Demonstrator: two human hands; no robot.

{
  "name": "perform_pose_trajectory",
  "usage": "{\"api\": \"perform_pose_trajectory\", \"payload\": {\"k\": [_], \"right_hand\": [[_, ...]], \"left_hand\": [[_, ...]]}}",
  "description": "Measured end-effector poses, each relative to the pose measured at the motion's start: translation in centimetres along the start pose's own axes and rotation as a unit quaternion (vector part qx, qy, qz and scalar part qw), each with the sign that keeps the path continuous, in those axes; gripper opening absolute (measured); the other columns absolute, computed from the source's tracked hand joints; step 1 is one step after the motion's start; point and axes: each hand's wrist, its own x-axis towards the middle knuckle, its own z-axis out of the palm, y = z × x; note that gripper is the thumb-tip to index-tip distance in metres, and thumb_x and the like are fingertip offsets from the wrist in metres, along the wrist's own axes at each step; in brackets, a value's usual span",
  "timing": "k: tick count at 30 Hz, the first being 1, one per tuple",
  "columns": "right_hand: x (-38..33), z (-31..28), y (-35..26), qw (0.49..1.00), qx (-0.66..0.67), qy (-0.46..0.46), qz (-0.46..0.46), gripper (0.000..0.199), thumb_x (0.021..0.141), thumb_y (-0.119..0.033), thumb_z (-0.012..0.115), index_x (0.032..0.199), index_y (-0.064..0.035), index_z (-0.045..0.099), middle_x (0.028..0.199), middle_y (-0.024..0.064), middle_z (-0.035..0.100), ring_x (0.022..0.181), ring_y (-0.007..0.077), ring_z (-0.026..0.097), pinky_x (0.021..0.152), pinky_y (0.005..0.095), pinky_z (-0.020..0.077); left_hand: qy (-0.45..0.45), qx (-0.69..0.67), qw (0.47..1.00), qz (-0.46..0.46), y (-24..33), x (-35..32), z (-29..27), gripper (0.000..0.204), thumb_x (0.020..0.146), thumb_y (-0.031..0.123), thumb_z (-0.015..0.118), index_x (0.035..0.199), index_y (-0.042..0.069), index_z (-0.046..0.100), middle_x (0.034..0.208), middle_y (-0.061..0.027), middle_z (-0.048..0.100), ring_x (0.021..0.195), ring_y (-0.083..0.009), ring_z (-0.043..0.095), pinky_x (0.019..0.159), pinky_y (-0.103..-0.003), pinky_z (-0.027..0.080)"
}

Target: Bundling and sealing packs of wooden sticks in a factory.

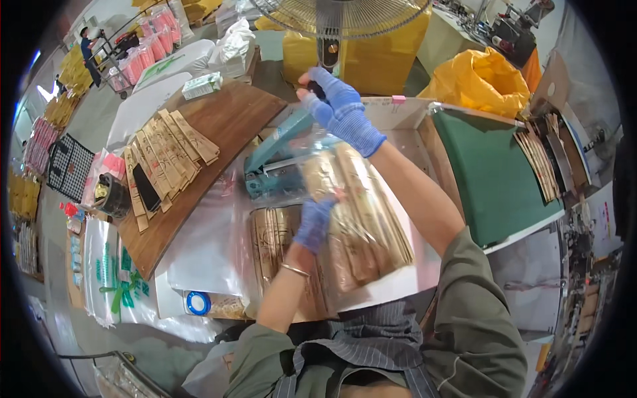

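**Grip status at teal lever device (273, 184) and bagged packets (371, 242)**

Right hand (342, 113): raised at the far side of the lever device, in a blue glove with bare fingertips. Fingers and thumb are curled around a dark knob (317, 90), with little gap between them. The raised lever arm (282, 138) slopes from the hand down to the left side of the device.

Left hand (314, 222): gloved in the same blue and blurred. Its fingertips touch the left side of the clear bag; how tightly they close cannot be told. A light bangle (295, 270) encircles the wrist.

Bagged packets: long, narrow and brown, lying side by side in clear plastic between the two forearms. The far end of the bag lies just beside the lever device.

Near the left hand: a second group of brown packets (264, 232) lies to its left, partly covered by the forearm.

Bench, left: a brown wooden board (235, 109) carries fanned brown packets (174, 149), with a flat black object (146, 188) on top of them. A blue-rimmed roll (198, 303) sits below the board.

Bench, right: a green panel (491, 179) carries a row of upright packets (536, 166) near its right edge.

Beyond: a fan (338, 14) stands at the top, with an open yellow sack (474, 83) to its right.
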Motion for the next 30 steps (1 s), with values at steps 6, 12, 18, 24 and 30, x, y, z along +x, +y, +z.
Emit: {"api": "perform_pose_trajectory", "payload": {"k": [6, 12, 18, 24, 30], "right_hand": [[-11.1, 0.8, 14.4, 0.978, 0.082, 0.069, 0.181, 0.008, 0.081, -0.011, 0.06, 0.085, -0.0048, 0.063, 0.078, 0.0015, 0.06, 0.075, 0.0098, 0.056, 0.068, 0.0243, 0.0474], [-11.3, 1.2, 12.9, 0.901, 0.304, 0.13, 0.28, 0.014, 0.083, -0.013, 0.059, 0.092, -0.0031, 0.062, 0.076, 0.0012, 0.059, 0.07, 0.009, 0.055, 0.067, 0.0228, 0.0459], [-11.5, 2.1, 13.7, 0.899, 0.313, 0.147, 0.27, 0.012, 0.083, -0.01, 0.058, 0.092, -0.003, 0.062, 0.074, 0.0006, 0.058, 0.068, 0.0088, 0.055, 0.065, 0.0228, 0.0463], [-11.3, 2.2, 14.1, 0.889, 0.33, 0.158, 0.276, 0.013, 0.083, -0.007, 0.059, 0.094, -0.0032, 0.061, 0.076, -0.0004, 0.058, 0.07, 0.0077, 0.055, 0.067, 0.0223, 0.0464], [-11.0, -7.9, 16.3, 0.967, -0.127, 0.122, 0.183, 0.043, 0.082, -0.038, 0.058, 0.107, -0.0029, 0.055, 0.098, 0.0215, 0.059, 0.088, 0.0369, 0.057, 0.078, 0.0397, 0.046]], "left_hand": [[0.093, 0.051, 0.992, -0.067, 3.3, -4.4, -2.3, 0.054, 0.077, 0.028, 0.062, 0.116, -0.007, 0.049, 0.105, -0.0193, 0.059, 0.089, -0.0322, 0.06, 0.084, -0.041, 0.049], [0.082, 0.035, 0.996, 0.002, -1.4, -2.1, -9.6, 0.06, 0.07, 0.024, 0.074, 0.118, -0.001, 0.048, 0.105, -0.0135, 0.058, 0.087, -0.0233, 0.059, 0.076, -0.033, 0.052], [0.062, 0.032, 0.997, -0.011, -1.1, -1.9, -10.1, 0.061, 0.07, 0.026, 0.074, 0.118, -0.001, 0.049, 0.105, -0.0121, 0.059, 0.088, -0.0222, 0.059, 0.077, -0.033, 0.051], [0.078, 0.072, 0.994, 0.027, -0.2, -2.9, -7.7, 0.062, 0.069, 0.028, 0.074, 0.116, -0.003, 0.048, 0.103, -0.015, 0.059, 0.088, -0.0262, 0.06, 0.077, -0.036, 0.052], [-0.077, -0.009, 0.983, -0.169, 2.1, -4.1, -8.8, 0.066, 0.077, 0.032, 0.059, 0.131, 0.001, 0.035, 0.124, -0.0177, 0.049, 0.108, -0.0324, 0.051, 0.093, -0.042, 0.043]]}}
